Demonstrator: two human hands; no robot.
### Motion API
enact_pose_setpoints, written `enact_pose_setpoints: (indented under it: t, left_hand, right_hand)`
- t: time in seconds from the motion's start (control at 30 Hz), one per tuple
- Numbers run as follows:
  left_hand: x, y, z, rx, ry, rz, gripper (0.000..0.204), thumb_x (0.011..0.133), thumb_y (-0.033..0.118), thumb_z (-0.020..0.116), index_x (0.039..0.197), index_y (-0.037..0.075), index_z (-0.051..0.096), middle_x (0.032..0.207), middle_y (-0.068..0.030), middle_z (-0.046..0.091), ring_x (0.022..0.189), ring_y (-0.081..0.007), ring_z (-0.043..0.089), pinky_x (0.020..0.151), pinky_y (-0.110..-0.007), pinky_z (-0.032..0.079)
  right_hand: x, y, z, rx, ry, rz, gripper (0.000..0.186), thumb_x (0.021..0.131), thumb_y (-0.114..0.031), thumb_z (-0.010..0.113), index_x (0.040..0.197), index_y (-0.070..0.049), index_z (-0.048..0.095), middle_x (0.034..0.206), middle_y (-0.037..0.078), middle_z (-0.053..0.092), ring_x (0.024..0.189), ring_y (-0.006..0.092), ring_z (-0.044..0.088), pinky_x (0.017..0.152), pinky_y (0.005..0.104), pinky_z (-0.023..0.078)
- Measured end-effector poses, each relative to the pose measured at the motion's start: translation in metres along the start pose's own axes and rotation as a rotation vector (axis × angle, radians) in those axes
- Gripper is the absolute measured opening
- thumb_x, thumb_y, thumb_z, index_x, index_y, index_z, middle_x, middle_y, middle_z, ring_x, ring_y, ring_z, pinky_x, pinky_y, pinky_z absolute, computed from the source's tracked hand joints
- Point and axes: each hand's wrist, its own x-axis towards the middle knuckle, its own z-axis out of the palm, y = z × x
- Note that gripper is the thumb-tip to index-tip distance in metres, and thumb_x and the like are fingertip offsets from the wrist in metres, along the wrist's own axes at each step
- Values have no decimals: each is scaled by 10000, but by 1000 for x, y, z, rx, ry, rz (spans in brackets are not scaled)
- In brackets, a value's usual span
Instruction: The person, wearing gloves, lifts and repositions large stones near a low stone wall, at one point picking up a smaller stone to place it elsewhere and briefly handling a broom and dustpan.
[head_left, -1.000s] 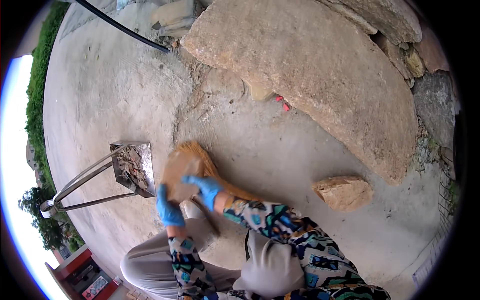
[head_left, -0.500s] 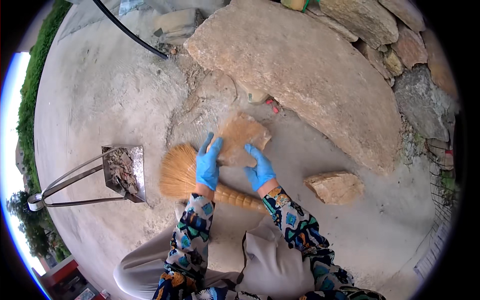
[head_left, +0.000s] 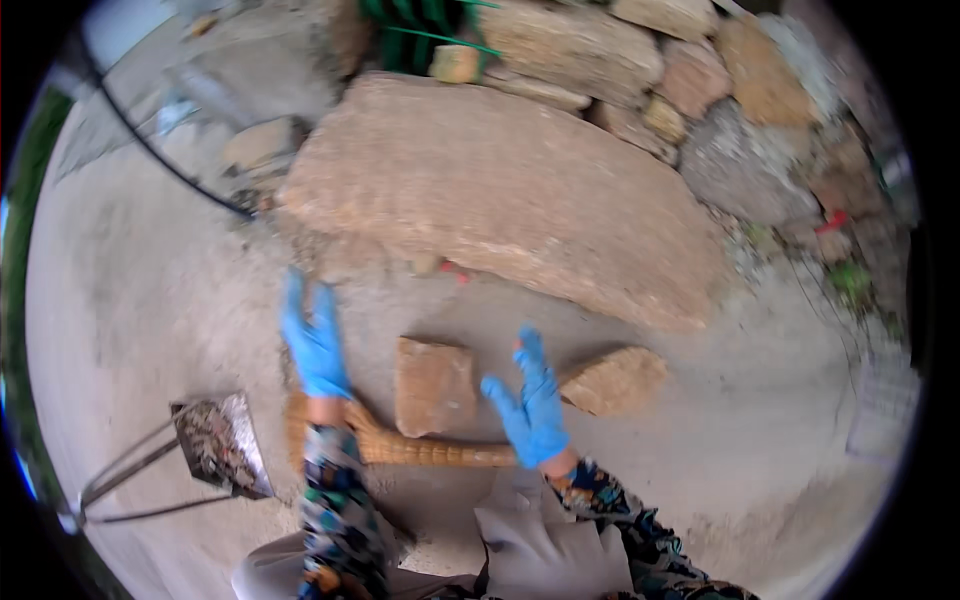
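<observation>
At the lower left of the frame, I am seeing a metal dustpan (head_left: 248, 440) holding broken, flaky debris (head_left: 212, 436). My left hand (head_left: 318, 347) and right hand (head_left: 534, 405) are spreading their fingers, gripping nothing. Between them, near centre, a squarish stone (head_left: 434, 385) is lying just above the handle of a broom (head_left: 440, 453).

Grey concrete floor (head_left: 745, 435) leaves passage at right; a squarish tan stone (head_left: 435, 388) and yellow straw broom (head_left: 440, 452) block the middle.
</observation>
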Motion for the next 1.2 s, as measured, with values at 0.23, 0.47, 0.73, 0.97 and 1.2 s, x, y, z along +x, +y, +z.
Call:
enact_pose_setpoints:
  t: [0.23,0.47,0.73,0.97,1.2]
  left_hand:
    - [161,-6,62,698,102,110,557,744,223,606,1151,-84,381,1019,-126,525,839,-150,496,802,-252,379]
    - [152,-7,42,198,-9,121,591,729,304,607,1138,-71,406,1058,-189,506,885,-210,504,782,-302,404]
    - [173,-34,50,416,55,152,632,694,405,597,1094,-63,456,1034,-264,490,931,-321,495,813,-361,381]
    - [175,-41,40,371,54,177,573,702,380,601,1084,-30,485,1005,-268,495,898,-310,497,805,-353,380]
    - [154,-26,43,123,1,136,456,770,196,577,1112,-72,439,994,-145,534,838,-153,488,762,-269,407]
  right_hand:
    - [116,86,-123,-722,554,23,367,796,-208,504,1072,27,446,1230,209,335,1163,368,273,940,425,255]
    - [113,104,-94,-822,476,161,488,823,-336,411,1166,8,372,1251,166,334,1178,333,269,951,427,231]
    - [118,109,-102,-818,423,199,490,835,-385,341,1114,5,441,1251,154,340,1197,308,240,969,408,200]
    - [120,111,-97,-844,386,207,500,832,-400,344,1145,-21,434,1259,135,339,1202,294,238,973,403,191]
    - [112,106,-102,-798,378,189,450,817,-380,406,1118,-50,467,1230,114,384,1181,278,286,966,414,204]
